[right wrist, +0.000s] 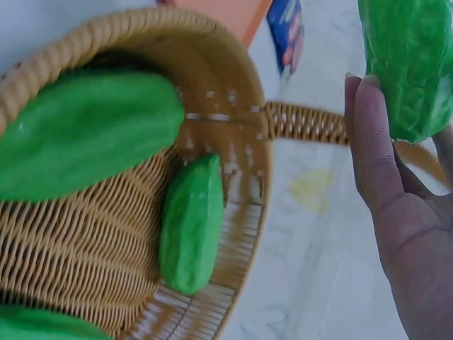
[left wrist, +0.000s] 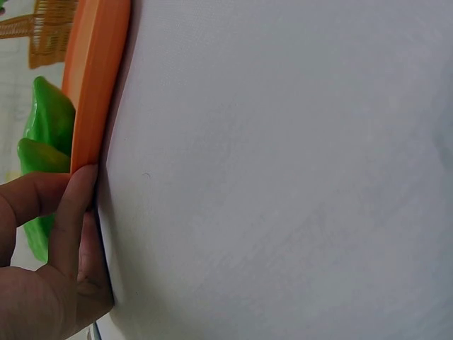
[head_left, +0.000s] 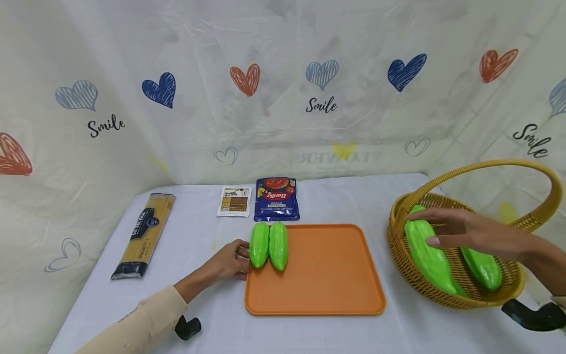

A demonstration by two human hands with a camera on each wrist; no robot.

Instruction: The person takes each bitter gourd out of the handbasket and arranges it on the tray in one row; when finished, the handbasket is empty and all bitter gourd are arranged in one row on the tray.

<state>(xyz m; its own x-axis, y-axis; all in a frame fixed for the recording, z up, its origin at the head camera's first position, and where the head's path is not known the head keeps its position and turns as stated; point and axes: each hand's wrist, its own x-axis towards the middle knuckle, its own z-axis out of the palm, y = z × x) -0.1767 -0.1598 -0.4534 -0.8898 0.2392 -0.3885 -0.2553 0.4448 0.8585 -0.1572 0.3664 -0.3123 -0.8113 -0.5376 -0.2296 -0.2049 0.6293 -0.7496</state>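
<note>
My left hand point(head_left: 231, 258) pinches the left edge of the orange tray point(head_left: 327, 275); in the left wrist view the thumb and a finger meet on its rim. Beside those fingers, two green bitter melons point(head_left: 259, 245) lie side by side on the tray. My right hand point(head_left: 475, 233) holds another bumpy bitter melon point(right wrist: 409, 67) between thumb and fingers, over the wicker basket point(head_left: 400, 265). More melons lie inside the basket, including a small one point(right wrist: 191, 225) by its wall and a larger one point(right wrist: 92, 134).
Behind the tray lie a blue Barilla sauce pouch point(head_left: 276, 199) and a white packet point(head_left: 234, 201). A spaghetti pack point(head_left: 144, 236) lies far left. The basket's tall handle point(head_left: 486, 164) arches above its right side. A patterned white curtain point(head_left: 278, 123) hangs behind the table.
</note>
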